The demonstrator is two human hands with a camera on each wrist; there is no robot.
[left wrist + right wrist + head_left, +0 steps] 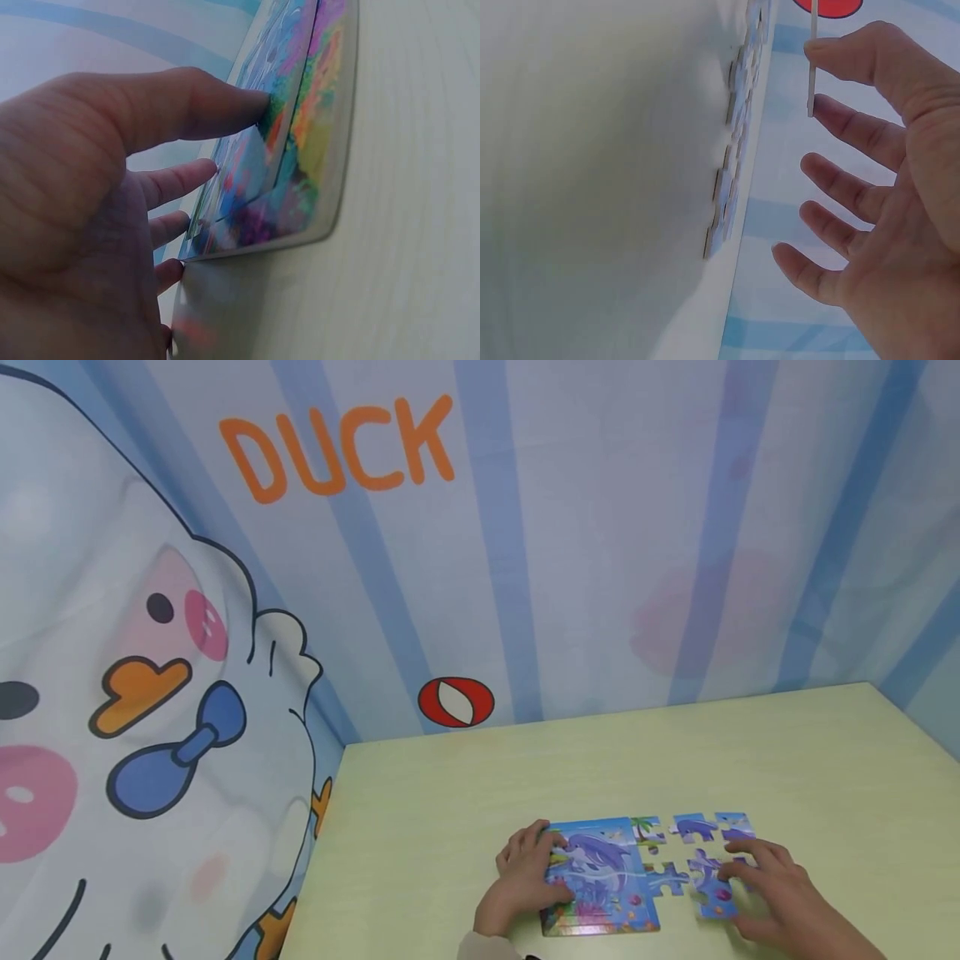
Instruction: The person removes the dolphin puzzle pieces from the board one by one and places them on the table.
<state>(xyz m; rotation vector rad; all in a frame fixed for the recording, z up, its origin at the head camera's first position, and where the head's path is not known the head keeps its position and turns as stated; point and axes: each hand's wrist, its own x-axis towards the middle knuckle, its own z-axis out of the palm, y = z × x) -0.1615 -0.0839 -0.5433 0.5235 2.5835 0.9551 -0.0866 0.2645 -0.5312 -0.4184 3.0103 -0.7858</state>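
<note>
A dolphin jigsaw puzzle in a flat tray [600,922] lies near the front of the table. My left hand [522,877] rests on its left side. In the left wrist view the thumb [225,109] touches the picture near the lower border, while the other fingers reach along the left edge. My right hand [783,893] pinches a puzzle piece [812,90] between thumb and index finger, the other fingers spread. That piece is edge-on in the right wrist view, above the table. Loose puzzle pieces [693,828] lie right of the tray, some partly hidden by my right hand.
The pale yellow table [420,827] extends behind and left of the puzzle. A striped cloth backdrop [592,543] with the word DUCK stands behind it, and a large printed duck [247,785] covers the left side.
</note>
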